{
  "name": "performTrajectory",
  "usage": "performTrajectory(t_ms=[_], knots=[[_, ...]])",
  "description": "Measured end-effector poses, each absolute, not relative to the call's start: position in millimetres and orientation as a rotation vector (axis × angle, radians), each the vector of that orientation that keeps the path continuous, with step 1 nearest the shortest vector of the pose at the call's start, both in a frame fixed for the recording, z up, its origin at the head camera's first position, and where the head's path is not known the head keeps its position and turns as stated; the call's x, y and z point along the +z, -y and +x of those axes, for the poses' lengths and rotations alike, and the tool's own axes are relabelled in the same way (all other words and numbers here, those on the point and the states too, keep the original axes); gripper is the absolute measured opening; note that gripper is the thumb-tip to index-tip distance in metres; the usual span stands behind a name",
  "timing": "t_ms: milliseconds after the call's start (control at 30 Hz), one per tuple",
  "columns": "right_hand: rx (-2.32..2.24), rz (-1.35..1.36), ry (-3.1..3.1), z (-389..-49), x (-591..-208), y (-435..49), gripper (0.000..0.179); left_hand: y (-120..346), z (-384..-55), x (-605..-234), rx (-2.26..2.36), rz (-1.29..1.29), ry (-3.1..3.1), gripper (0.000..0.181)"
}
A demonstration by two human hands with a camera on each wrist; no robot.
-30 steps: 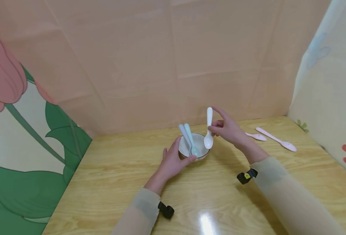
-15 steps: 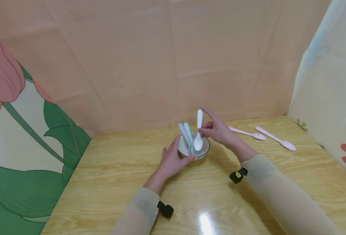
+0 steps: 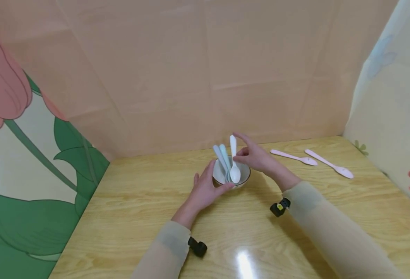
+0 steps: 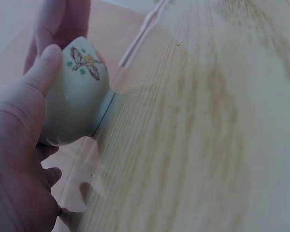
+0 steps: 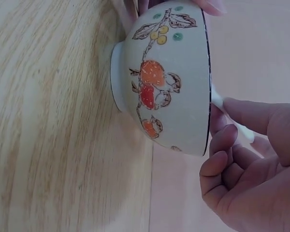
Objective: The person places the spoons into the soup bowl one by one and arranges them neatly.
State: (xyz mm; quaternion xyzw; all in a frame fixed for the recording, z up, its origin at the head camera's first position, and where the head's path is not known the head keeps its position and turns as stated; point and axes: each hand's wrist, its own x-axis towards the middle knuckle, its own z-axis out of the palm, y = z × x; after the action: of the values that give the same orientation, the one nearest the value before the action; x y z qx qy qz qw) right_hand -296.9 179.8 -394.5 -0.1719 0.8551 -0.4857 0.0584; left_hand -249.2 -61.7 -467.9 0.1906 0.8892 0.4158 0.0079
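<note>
A bowl point(image 5: 183, 87) with painted fruit and leaves and a dark rim stands on the wooden table. My left hand point(image 3: 205, 190) grips it from the left side, thumb at the near rim. Inside lean a lilac spoon point(image 3: 220, 154) and a mint-green spoon point(image 3: 224, 155), handles up over the far rim. Between thumb and fingers my right hand point(image 3: 255, 155) pinches a white spoon point(image 3: 235, 173), its handle up and its head down within the bowl, beside the other two. In the right wrist view the bowl's wall hides most of this spoon.
Two pink spoons lie on the table point(image 3: 138, 217) to the right: one point(image 3: 292, 156) just behind the right forearm, another point(image 3: 330, 164) farther right. A peach cloth backdrop point(image 3: 156, 77) rises at the table's back edge, with a printed cloth on each side.
My right hand has moved left and slightly down, bringing the white spoon from the bowl's right rim to beside the other spoons. The left hand has kept its grip on the bowl.
</note>
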Motion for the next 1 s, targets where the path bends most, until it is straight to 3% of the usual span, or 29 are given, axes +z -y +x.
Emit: performTrajectory(t_ms=[1000], knots=[[-1.319,-0.520,-2.576,-298.2,-392.3,-171.4,0.086,61.5,-252.4,-471.5,1.269,0.584,-2.794,0.105]])
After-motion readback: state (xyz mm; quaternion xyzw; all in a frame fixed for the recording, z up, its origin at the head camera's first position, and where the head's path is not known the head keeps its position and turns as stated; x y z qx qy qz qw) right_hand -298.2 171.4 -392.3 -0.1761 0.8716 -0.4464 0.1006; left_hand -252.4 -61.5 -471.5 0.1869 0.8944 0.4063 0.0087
